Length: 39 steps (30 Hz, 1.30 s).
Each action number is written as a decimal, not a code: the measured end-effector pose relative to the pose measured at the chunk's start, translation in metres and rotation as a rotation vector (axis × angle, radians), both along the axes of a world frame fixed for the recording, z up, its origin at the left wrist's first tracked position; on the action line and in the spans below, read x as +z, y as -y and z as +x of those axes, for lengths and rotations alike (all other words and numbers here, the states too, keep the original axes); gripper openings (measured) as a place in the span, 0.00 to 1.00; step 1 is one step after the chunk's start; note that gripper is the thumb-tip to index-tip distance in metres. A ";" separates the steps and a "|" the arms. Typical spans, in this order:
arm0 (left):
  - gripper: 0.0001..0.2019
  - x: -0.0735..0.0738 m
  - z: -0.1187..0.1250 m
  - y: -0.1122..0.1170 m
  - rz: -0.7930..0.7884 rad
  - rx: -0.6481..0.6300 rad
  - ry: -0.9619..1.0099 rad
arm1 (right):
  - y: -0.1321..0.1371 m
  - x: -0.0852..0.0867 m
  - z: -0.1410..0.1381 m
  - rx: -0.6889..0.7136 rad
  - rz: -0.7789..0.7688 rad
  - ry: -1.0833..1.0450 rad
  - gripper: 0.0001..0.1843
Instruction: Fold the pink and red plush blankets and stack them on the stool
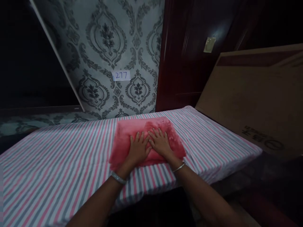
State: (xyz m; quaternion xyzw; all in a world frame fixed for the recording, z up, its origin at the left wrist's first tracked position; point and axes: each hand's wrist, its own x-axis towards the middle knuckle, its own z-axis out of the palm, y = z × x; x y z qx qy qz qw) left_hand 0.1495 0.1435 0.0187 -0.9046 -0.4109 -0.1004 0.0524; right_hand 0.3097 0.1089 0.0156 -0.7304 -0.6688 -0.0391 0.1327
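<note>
A red, plush-looking folded cloth [130,126] lies flat in a rough rectangle near the front of the table. My left hand [139,148] rests palm down on its middle, fingers spread. Beside it, my right hand [161,142] also presses flat on the cloth with its fingers apart. The two hands nearly meet at the thumbs. Darker patches show on the cloth's right side. What lies under my palms is hidden.
A pink, grey and white striped cover [78,151] drapes the table. A large cardboard box [255,94] stands at the right edge. Behind are a patterned wall, a paper label [121,75] reading 277, and a dark screen [35,63] at left.
</note>
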 end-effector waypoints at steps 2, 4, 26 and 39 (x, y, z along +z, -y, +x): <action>0.29 -0.001 0.001 -0.001 0.016 -0.003 -0.004 | -0.002 -0.001 -0.001 0.001 0.013 0.003 0.29; 0.29 0.004 0.002 -0.001 0.028 0.000 0.001 | -0.004 0.002 -0.002 0.006 0.020 0.007 0.29; 0.32 -0.027 -0.173 -0.002 0.216 -0.245 0.095 | 0.107 -0.066 0.090 0.172 0.346 -0.110 0.37; 0.20 0.111 -0.144 -0.030 0.131 0.048 0.482 | 0.092 0.068 0.105 0.116 0.452 -0.221 0.26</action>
